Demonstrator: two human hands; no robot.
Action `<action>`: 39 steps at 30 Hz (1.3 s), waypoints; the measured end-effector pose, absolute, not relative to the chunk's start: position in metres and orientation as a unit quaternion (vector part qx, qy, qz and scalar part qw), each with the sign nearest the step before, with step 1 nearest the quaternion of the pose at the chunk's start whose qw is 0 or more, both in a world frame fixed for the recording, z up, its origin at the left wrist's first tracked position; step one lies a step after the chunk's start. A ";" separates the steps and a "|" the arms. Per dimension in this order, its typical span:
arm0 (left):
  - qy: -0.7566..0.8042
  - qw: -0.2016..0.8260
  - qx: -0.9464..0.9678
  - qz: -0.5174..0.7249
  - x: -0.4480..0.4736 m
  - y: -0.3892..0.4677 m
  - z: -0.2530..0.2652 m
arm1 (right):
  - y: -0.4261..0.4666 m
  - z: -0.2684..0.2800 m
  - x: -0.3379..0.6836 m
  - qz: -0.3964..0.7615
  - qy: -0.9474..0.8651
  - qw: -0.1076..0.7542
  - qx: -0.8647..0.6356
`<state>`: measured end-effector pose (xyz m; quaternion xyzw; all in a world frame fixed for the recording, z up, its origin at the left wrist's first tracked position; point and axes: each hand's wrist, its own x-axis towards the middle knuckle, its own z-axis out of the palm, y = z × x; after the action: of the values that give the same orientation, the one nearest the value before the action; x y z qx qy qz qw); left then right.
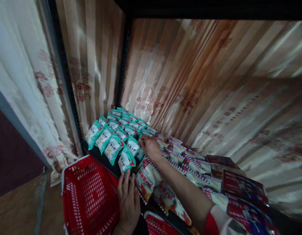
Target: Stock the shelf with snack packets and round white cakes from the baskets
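Note:
Teal-and-white snack bags (113,148) stand in several rows on a dark shelf. My right hand (149,146) reaches over their right side, fingers bent together at the top of a teal snack bag (140,154); the fingertips are partly hidden. My left hand (128,200) is lower down, fingers stretched and slightly apart. Its fingertips meet the bottom edge of the front teal bag (126,160), which leans back. Right of that bag, below my right forearm, is a larger white-and-red snack bag (147,178) with a striped edge.
A red perforated basket (90,160) sits below the shelf at left, with part of another red basket (154,223) beside it. Striped-edge bags (176,156) and dark red packages (244,186) fill the right side. Black shelf posts (123,62) and patterned curtains (180,71) enclose the back.

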<state>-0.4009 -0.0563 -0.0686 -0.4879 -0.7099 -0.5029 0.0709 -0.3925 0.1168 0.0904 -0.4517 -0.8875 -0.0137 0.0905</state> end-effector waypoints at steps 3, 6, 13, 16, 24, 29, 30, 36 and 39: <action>-0.703 0.063 -0.497 -0.505 -0.401 -0.056 -0.070 | 0.127 0.094 -0.385 -0.035 -0.873 0.104 -0.476; -0.695 0.049 -0.509 -0.506 -0.401 -0.055 -0.071 | 0.137 0.096 -0.383 -0.032 -0.865 0.060 -0.497; -0.687 0.038 -0.521 -0.505 -0.402 -0.056 -0.071 | 0.154 0.097 -0.386 0.020 -0.838 0.006 -0.545; -0.688 0.045 -0.525 -0.499 -0.403 -0.056 -0.070 | 0.163 0.091 -0.387 0.036 -0.839 0.039 -0.542; -0.679 0.056 -0.532 -0.502 -0.405 -0.054 -0.072 | 0.170 0.083 -0.395 0.068 -0.827 0.068 -0.554; -0.677 0.036 -0.513 -0.527 -0.401 -0.052 -0.073 | 0.171 0.079 -0.404 0.069 -0.820 0.074 -0.564; -0.676 0.033 -0.511 -0.530 -0.400 -0.052 -0.073 | 0.172 0.077 -0.405 0.072 -0.820 0.072 -0.564; -0.679 0.035 -0.523 -0.513 -0.403 -0.051 -0.074 | 0.176 0.072 -0.399 0.096 -0.832 0.060 -0.543; -0.674 0.052 -0.538 -0.504 -0.405 -0.051 -0.075 | 0.180 0.074 -0.393 0.089 -0.837 0.080 -0.533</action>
<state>-0.4050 -0.0507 -0.0754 -0.5380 -0.6737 -0.5040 0.0520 -0.3930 0.1800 0.0743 -0.5332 -0.8374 0.0891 0.0803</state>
